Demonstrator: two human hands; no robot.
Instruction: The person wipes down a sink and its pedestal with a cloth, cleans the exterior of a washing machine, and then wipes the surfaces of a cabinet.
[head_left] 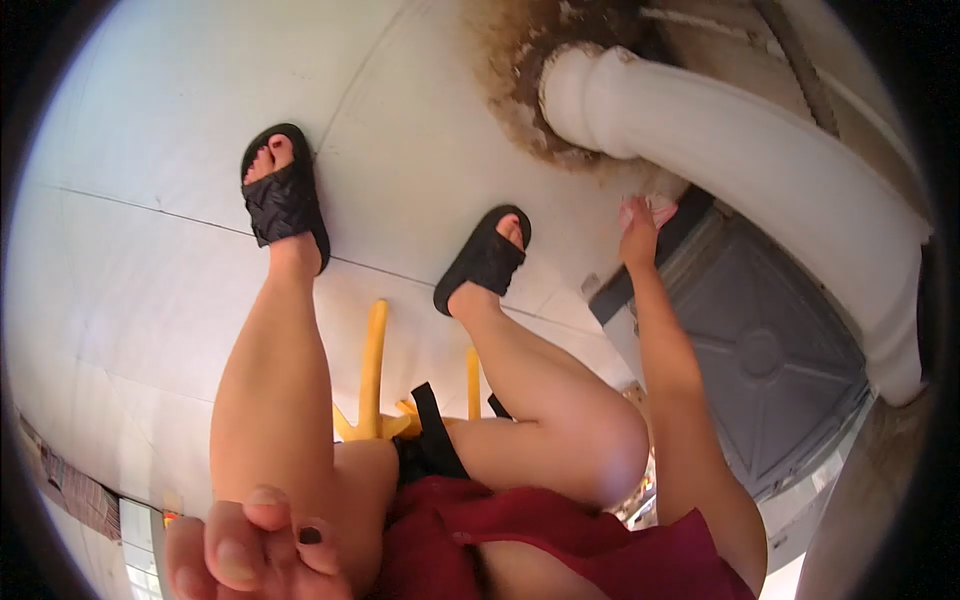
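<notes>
Close to the camera at the bottom left, my left hand (255,550) has its fingers curled in. A small dark spot (310,535) shows among them; whether it is a held object I cannot tell. My right arm reaches forward, and my right hand (639,235) is closed at the near edge of the dirty patch by the pipe. Something small and pinkish-white (662,209) shows at its fingertips, too small to name. Beside that hand are the corner of a grey panel (760,350) and a thick white pipe (730,125).
The pipe ends at a brown-stained patch (510,75) on the pale tiled floor (150,150). My feet in black sandals (285,205) stand apart on the tiles. Yellow stool legs (372,370) show below me. Black straps (435,430) hang by my thigh.
</notes>
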